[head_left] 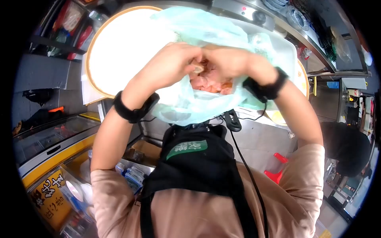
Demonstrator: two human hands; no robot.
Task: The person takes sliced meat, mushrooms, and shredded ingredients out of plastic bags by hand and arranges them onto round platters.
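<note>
head view: the left hand [172,65], fingers curled in, pinches a pale piece [197,69] above pink meat [207,84] inside a greenish plastic bag [180,106]; the right hand [230,62] blurs beside it — grip unclear; apron label [187,149] and yellow panel [50,198] carry characters — not safely readable

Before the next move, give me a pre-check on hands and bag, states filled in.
1. Pale green bag open, pink pieces showing inside: ok.
2. Left hand at the bag's opening, by a pale piece: ok.
3. Right hand grip: cannot tell, blurred and partly hidden.
4. Hands covered: not ok, both bare.
5. Wrist straps on both arms: ok.
6. Sleeves clear of the bag: ok.
</note>
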